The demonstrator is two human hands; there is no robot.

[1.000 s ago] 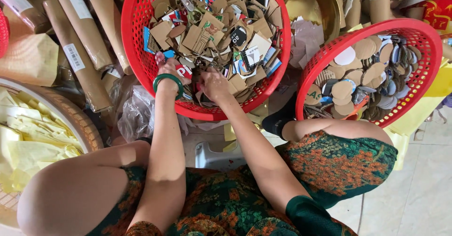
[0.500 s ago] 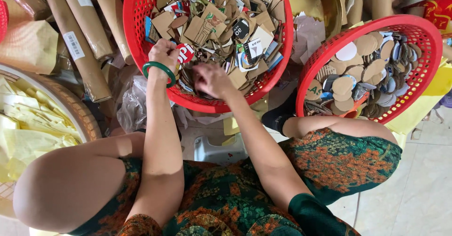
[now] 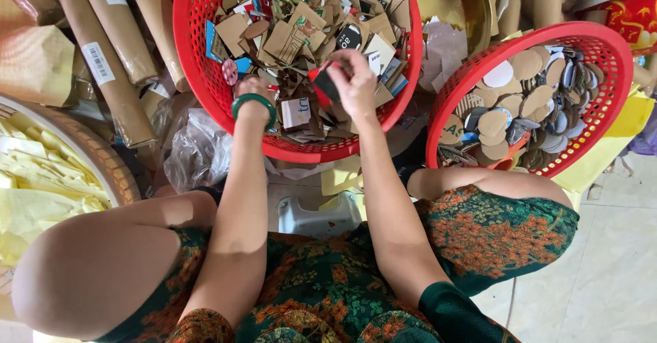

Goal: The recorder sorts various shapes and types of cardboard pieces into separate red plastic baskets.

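Now the right hand point(image 3: 356, 86) is pinching a red and black card scrap point(image 3: 323, 83) above the red basket point(image 3: 198, 55), while the left hand point(image 3: 254, 91) is resting closed among the cardboard scraps point(image 3: 287, 35) inside

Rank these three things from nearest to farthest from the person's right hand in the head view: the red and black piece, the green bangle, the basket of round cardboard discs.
1. Red and black piece: pinched in the right hand over the scrap basket.
2. Green bangle: on the left wrist, to its left.
3. Basket of round discs: farthest, off to the right.
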